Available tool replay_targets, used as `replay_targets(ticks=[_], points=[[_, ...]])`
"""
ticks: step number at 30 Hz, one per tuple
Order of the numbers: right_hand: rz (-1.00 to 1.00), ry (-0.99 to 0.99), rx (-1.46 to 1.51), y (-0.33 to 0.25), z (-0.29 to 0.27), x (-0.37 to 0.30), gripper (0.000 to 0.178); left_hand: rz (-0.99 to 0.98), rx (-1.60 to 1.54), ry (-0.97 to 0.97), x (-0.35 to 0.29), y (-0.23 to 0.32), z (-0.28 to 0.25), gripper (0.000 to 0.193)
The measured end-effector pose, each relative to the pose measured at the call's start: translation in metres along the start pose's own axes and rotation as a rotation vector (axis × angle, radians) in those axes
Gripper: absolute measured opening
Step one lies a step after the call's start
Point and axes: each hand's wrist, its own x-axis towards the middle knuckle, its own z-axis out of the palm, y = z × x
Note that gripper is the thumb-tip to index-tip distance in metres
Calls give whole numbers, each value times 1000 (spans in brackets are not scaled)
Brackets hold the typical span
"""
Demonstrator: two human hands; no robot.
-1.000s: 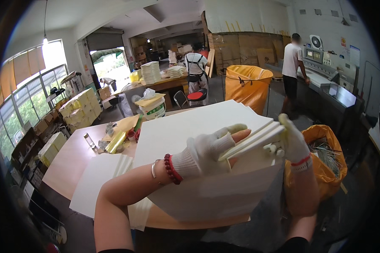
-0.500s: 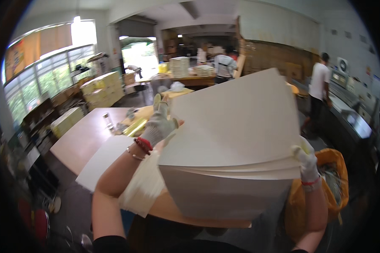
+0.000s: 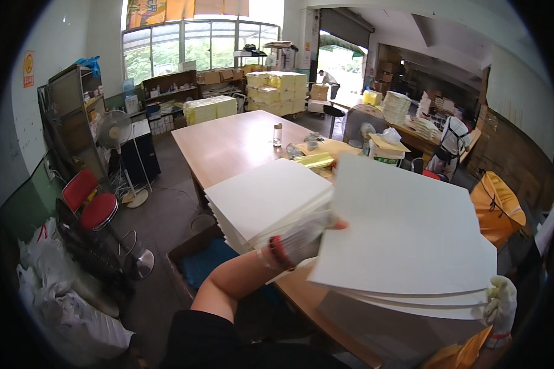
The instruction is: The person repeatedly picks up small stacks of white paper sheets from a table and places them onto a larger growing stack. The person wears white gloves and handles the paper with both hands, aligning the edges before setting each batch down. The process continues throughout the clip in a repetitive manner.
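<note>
A few large white board sheets (image 3: 406, 227) hang tilted over the table's near right side, slightly fanned along their lower edge. My left hand (image 3: 314, 235), in a whitish glove with a bare thumb tip, grips their left edge; its other fingers are hidden and the glove is blurred. At the lower right corner, my gloved right hand (image 3: 501, 301) is closed on the sheets' edges. Just left of them, a stack of white boards (image 3: 274, 194) lies on the wooden table (image 3: 228, 147), its layers a little uneven.
A clear bottle (image 3: 277, 134) and gold foil (image 3: 314, 160) lie farther back on the table. At left are a red stool (image 3: 98, 211) and a standing fan (image 3: 114, 130). An orange sack (image 3: 497, 206) stands at right. A co-worker (image 3: 452, 144) is by the back table.
My view has swung left, bringing the board stack and red stool fully into sight. The held sheets have come lower and flatter, both hands still on them.
</note>
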Motion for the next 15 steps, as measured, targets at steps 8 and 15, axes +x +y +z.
replay_targets(ticks=[8,15], points=[[-163,122,43,30,-9,0,36,384,1,376,-105,14,-148,20],[-120,173,90,31,-5,2,32,533,-163,629,-75,55,-212,28]])
